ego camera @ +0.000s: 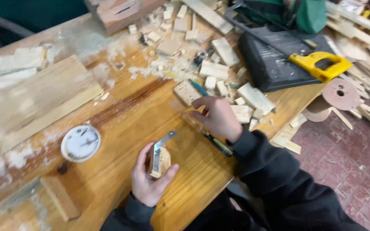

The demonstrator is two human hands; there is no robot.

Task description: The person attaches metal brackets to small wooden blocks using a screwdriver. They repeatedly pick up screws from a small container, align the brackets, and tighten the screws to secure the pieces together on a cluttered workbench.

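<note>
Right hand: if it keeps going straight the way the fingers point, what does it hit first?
Likely the flat pale wood block just beyond the right hand fingertips, with a teal pencil beside it. Depth is unclear.

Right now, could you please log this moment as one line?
left hand: holds wood block with metal strip | right hand: on workbench, by screwdriver

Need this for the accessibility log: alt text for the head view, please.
Seen from above, a person's left hand holds a small wood block with a metal strip against it, while the right hand reaches toward wood offcuts on a sawdust-strewn workbench. A round white dial, a yellow-handled saw and a screwdriver lie nearby.
</note>
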